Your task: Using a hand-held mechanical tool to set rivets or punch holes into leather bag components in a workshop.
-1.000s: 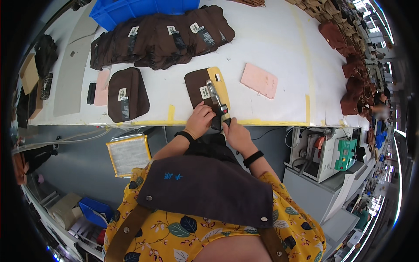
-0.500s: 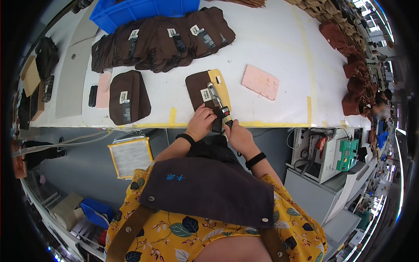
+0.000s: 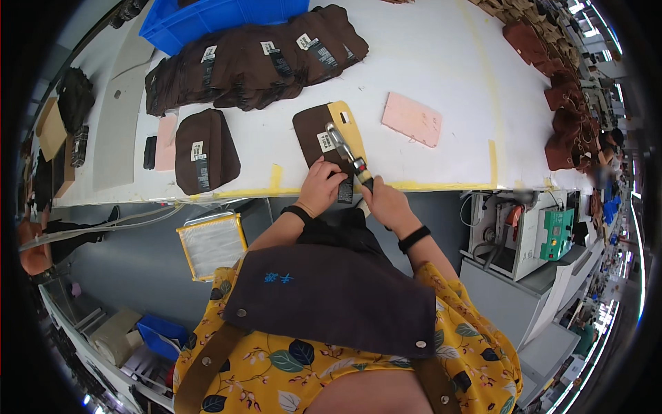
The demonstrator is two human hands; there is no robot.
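A: Left hand (image 3: pixel 321 186) is pressing flat, fingers spread, pinning the brown pouch (image 3: pixel 314 134) on its yellow board (image 3: pixel 349 123), counter (image 3: pixel 441 76) edge, six o'clock.

B: Right hand (image 3: pixel 384 202) is closing round a hammer (image 3: pixel 348 155), head angling toward eleven o'clock over the pouch, likely for tapping it.

The right hand (image 3: pixel 385 203) now grips a metal-headed tool (image 3: pixel 345 150) — its head raised over the brown piece (image 3: pixel 314 131), beyond the grip — where earlier both hands pressed together.
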